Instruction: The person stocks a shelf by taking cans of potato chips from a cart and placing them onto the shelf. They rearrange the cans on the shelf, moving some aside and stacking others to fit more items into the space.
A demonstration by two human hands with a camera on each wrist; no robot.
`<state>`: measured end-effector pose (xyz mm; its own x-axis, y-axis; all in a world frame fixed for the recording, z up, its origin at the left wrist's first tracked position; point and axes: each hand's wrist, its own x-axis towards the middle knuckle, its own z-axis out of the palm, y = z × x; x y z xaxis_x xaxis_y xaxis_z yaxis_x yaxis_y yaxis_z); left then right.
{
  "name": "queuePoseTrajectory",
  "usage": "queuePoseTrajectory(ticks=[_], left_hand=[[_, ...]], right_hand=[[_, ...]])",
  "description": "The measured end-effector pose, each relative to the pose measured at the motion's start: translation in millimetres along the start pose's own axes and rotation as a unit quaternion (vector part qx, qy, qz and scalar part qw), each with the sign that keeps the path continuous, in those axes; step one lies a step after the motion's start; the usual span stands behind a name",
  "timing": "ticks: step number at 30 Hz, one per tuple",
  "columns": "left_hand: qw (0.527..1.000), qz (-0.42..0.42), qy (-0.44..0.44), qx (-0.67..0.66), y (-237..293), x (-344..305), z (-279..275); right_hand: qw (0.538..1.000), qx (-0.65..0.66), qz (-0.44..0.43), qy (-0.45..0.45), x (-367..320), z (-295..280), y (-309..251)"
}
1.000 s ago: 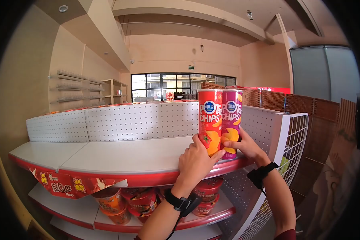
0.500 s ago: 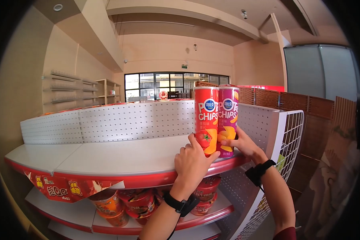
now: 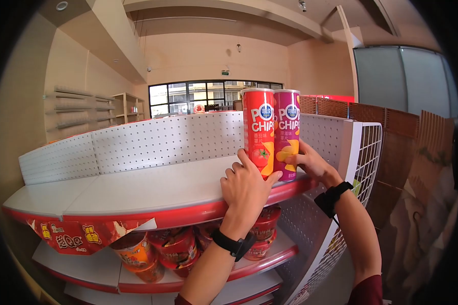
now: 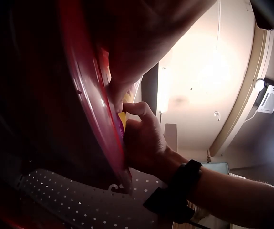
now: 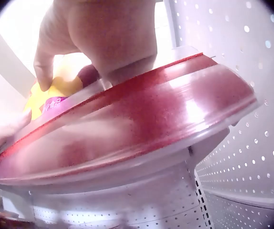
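Two tall potato chip cans stand upright side by side at the front right of the top shelf (image 3: 152, 183) in the head view. On the left is the red can (image 3: 257, 117) with a tomato picture, and against it is the purple can (image 3: 288, 134). My left hand (image 3: 245, 188) grips the lower part of the red can, thumb across its front. From the right, my right hand (image 3: 314, 163) holds the purple can low down. The right wrist view shows the right hand (image 5: 103, 33) behind the red shelf edge, which hides most of the cans.
Several instant noodle tubs (image 3: 173, 249) sit on the shelf below, under a red promotional strip (image 3: 76, 236). A perforated back panel (image 3: 168, 140) runs behind the cans. At the right end are a white post (image 3: 347, 147) and a wire grid (image 3: 369, 157).
Both cans have shifted slightly back from the shelf's front edge, each hand keeping its hold. The head view has turned a little right and down.
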<state>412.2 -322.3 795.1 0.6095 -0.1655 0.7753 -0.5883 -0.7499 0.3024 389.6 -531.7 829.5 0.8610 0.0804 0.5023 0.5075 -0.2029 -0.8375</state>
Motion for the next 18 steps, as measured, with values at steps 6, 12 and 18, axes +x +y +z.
queuePoseTrajectory(ticks=[6,12,18], left_hand=[[0.955,0.099,0.257,-0.107,5.5,-4.8,-7.7],[0.843,0.241,0.24,-0.417,36.5,-84.2,-1.5],[0.753,0.228,-0.114,-0.607,42.0,-246.8,79.6]], right_hand=[[0.987,-0.093,-0.102,0.087,-5.5,2.6,10.5],[0.862,-0.32,-0.259,0.296,-130.4,52.0,51.8],[0.879,-0.35,0.073,0.314,-381.7,157.6,227.5]])
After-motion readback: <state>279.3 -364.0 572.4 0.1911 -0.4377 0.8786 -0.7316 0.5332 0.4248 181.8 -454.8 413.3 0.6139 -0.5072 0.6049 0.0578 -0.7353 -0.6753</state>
